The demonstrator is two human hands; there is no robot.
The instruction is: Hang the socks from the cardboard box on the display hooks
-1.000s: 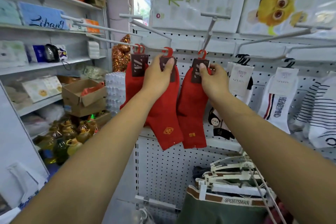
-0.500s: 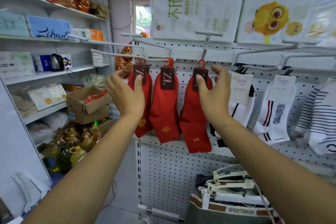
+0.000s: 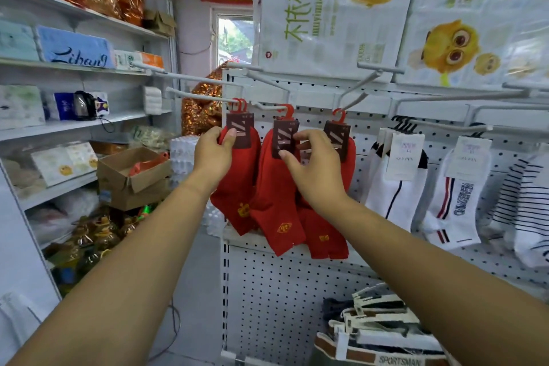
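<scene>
Two hands have moved left: the left hand [image 3: 212,154] now pinches the nine o'clock red sock [image 3: 237,184]; the right hand [image 3: 312,169] pinches the middle sock's tag [image 3: 284,138].

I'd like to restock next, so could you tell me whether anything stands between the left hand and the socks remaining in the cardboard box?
Nothing visible does. The cardboard box sits open on the shelf, lower left of the left hand, red contents exposed, open air between. The left hand itself grips a hanging red sock pack.

White display hooks [image 3: 267,105] carry red socks [image 3: 276,202]; white socks [image 3: 395,184].
</scene>
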